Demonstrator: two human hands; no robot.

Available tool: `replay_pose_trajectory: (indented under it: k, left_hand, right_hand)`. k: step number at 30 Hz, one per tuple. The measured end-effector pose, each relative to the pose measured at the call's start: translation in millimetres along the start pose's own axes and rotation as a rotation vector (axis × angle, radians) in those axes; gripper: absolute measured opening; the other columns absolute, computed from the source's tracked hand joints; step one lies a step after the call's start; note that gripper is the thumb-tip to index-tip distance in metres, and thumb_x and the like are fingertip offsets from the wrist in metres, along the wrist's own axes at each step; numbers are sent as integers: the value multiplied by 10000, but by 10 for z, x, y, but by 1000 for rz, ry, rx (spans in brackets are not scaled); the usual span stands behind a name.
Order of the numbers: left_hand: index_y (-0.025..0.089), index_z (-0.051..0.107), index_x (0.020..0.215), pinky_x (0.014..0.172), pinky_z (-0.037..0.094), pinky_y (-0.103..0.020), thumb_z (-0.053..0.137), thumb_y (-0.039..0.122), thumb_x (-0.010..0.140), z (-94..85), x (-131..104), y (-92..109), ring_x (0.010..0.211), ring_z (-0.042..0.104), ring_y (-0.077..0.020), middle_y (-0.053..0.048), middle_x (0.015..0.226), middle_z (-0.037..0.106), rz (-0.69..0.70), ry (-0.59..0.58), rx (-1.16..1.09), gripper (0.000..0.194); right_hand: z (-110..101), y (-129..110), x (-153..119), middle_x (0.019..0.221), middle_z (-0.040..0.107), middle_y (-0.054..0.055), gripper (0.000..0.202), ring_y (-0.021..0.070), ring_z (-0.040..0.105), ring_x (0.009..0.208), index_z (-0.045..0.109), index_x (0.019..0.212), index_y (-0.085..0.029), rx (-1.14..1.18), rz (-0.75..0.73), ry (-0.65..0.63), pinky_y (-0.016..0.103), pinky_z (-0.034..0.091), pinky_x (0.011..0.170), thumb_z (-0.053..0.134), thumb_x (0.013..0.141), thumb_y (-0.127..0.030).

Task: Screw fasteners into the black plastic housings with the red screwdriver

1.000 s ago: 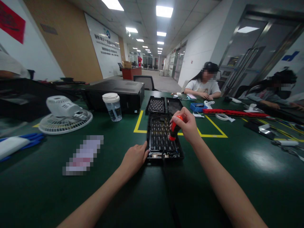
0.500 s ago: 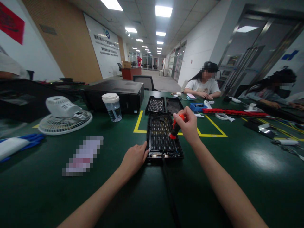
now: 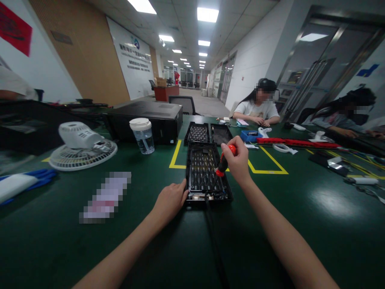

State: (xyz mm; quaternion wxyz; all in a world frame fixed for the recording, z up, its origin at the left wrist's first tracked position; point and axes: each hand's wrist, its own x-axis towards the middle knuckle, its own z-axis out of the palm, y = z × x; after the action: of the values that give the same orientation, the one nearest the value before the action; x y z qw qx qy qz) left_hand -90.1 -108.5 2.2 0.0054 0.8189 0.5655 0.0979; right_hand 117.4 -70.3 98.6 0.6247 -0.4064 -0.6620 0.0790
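A black rectangular device with its housing opened (image 3: 228, 194) lies on the green table, its dark inner panel covered in a grid of small shapes. A black cable (image 3: 214, 237) runs from its near end toward me. My left hand (image 3: 171, 198) grips the housing's left edge near the front corner, thumb and forefinger against the side. In my right hand (image 3: 240, 160) is a screwdriver (image 3: 222, 164) with a red and black handle, held upright with a slight tilt, fingers closed round its top. Its shaft points down at the panel's right side; the tip is too dark to make out.
Behind the device stands an open black case of small bits (image 3: 198, 132). A lidded cup (image 3: 142, 136), a white fan (image 3: 82, 148) and a large black box (image 3: 144, 116) are to the left. A blue tray (image 3: 249, 135) is at right; co-workers sit beyond.
My right hand and the screwdriver have shifted very slightly to the right, and the fingers have turned a little round the handle. My left hand and the device stay where they were.
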Motion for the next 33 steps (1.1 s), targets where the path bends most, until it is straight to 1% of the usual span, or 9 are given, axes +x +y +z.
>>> replay_pose_trajectory:
  k: [5,10,14,17,20,24,27,30,33]
  left_hand:
    - [141,410,1289,773,425,-300,331,356,905,3,1,-1,886,592,-204,-124,992,634,-4,-6,16,447]
    - [139,402,1297,787,426,-308,334,345,904,-19,-2,20,895,591,-207,-124,1015,631,-16,-23,15,449]
    - [139,409,1293,793,428,-301,336,348,903,-22,-1,18,913,588,-207,-123,1027,629,-15,-18,-1,448]
    - [141,410,1292,790,430,-300,336,352,904,-15,1,6,910,590,-207,-122,1020,631,-13,-11,-5,448]
    - [138,411,1291,781,434,-300,336,352,904,-9,0,-2,899,594,-206,-123,1005,635,-5,-2,-1,449]
    - [132,420,1281,773,437,-305,330,353,905,-10,-4,2,890,595,-209,-128,999,634,7,14,9,445]
    - [130,415,1284,773,437,-304,326,350,906,-16,-5,5,894,594,-208,-127,992,635,12,10,1,447]
    - [132,404,1295,780,433,-297,332,351,905,-13,-2,2,902,591,-205,-125,1005,632,7,2,-3,453]
    - [132,406,1294,785,431,-297,340,350,903,1,2,-3,902,590,-204,-122,1005,632,2,0,9,452]
  right_hand:
    - [13,19,-18,572,390,-37,226,106,384,533,467,653,-187,13,12,-60,248,316,542,493,839,-314]
    - [48,33,-26,564,411,-33,271,111,418,538,500,669,-191,51,47,-55,236,332,535,479,844,-397]
    - [83,49,-59,624,460,-4,357,126,451,574,524,719,-197,154,74,-69,241,352,537,344,890,-453]
    - [103,59,-92,646,465,5,403,130,450,569,523,750,-202,222,110,-53,249,357,531,243,916,-439]
    - [110,52,-104,661,474,7,361,135,456,584,519,753,-202,238,101,-59,255,365,544,262,915,-398]
    - [95,23,-86,703,506,21,319,143,485,631,542,767,-190,272,85,-130,269,392,580,309,901,-361]
    - [86,21,-71,719,521,25,295,135,501,604,561,780,-180,379,128,-188,268,408,553,349,885,-355]
    - [90,42,-59,696,538,18,259,129,521,555,563,801,-174,567,210,-259,270,438,527,383,866,-348]
    - [95,55,-38,743,573,32,225,149,580,638,564,810,-159,769,260,-327,308,496,609,406,840,-316]
